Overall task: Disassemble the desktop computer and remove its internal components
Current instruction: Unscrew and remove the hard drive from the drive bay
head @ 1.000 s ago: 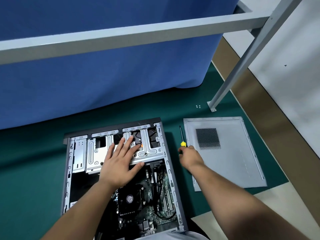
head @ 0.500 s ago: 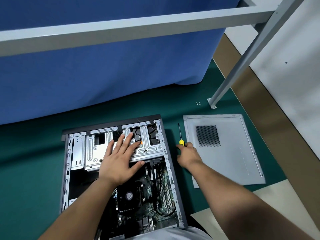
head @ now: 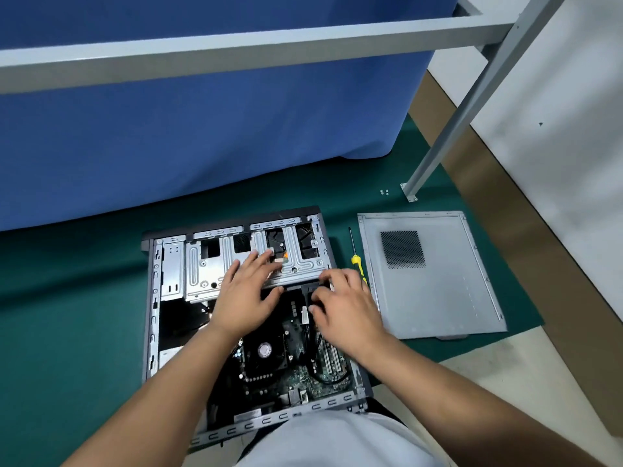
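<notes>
The desktop computer [head: 236, 318] lay open on its side on the green mat [head: 67, 332], towards the mat's near edge, its long axis running away from the person. Its removed side panel [head: 438, 281] lay flat beside it at the mat's right edge, with a yellow-handled screwdriver [head: 354, 257] between the two, parallel to the case. Across the far half of the case sat the metal drive cage [head: 269, 264], its long axis crosswise. The left hand [head: 247, 298] rested flat on that cage, fingers [head: 263, 256] straight and spread wide, holding nothing. The right hand [head: 344, 311] was at the cage's near right corner, its fingers curled narrowly round what looked like a black cable or connector [head: 308, 294] just below the cage edge. The right hand was nearer that cable, which probably had to come free towards the person before the cage could lift.
</notes>
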A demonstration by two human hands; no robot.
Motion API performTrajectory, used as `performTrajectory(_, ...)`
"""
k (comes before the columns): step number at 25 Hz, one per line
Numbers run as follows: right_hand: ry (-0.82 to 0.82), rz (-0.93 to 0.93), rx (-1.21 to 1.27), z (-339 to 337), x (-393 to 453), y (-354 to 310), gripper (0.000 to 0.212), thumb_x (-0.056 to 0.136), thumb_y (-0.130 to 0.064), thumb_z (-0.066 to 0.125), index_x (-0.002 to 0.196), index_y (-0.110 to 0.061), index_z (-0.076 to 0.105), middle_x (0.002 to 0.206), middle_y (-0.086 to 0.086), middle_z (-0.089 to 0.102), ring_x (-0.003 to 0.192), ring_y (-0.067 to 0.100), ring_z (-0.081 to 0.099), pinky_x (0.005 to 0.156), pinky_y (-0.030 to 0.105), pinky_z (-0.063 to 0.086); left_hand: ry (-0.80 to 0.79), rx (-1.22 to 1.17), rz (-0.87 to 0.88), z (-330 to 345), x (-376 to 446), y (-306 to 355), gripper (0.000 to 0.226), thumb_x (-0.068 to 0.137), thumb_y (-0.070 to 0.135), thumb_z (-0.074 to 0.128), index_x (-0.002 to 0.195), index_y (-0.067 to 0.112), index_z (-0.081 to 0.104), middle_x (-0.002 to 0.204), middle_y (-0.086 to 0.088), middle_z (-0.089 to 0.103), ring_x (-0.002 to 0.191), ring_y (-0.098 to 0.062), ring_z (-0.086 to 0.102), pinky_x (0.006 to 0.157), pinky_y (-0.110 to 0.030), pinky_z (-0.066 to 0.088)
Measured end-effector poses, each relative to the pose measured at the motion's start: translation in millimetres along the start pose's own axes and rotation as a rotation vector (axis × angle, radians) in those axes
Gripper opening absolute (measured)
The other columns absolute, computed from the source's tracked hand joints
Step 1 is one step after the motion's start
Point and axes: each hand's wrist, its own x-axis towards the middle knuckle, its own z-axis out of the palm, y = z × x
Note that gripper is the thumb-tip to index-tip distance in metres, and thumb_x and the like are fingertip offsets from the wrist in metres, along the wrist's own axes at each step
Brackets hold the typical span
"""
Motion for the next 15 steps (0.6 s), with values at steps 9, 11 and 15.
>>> performTrajectory(9,0.035,0.18,-0.23,30,11,-34,0.03,0.093,-0.043,0.061,0.095,-0.019,0.078,0.16,-0.002,0.034,0.144,0.028,0.024,0.115,0.045,0.025,0.153,-0.606,-0.209,17,-82,41,0.035,0.098,0.016,0.062,0.127,0.036,0.063,0.131,0.023,0.061,0.113,0.006,0.059,0.102,-0.02,0.047)
performTrajectory(11,0.054,0.196,-0.209,31,8,-33,0.027,0.09,-0.039,0.061,0.092,-0.019,0.078,0.159,-0.004,0.036,0.143,0.027,0.025,0.115,0.043,0.024,0.154,-0.786,-0.413,17,-81,40,0.031,0.099,0.016,0.062,0.118,0.041,0.064,0.116,0.019,0.069,0.079,0.004,0.066,0.072,-0.02,0.056)
performTrajectory(15,0.055,0.202,-0.216,32,-8,-33,0.027,0.089,-0.039,0.06,0.086,-0.02,0.078,0.16,-0.004,0.033,0.144,0.026,0.025,0.115,0.043,0.025,0.14,-0.998,-0.676,19,-63,34,0.021,0.101,0.015,0.061,0.121,0.021,0.063,0.11,0.003,0.071,0.085,-0.005,0.068,0.067,-0.018,0.055)
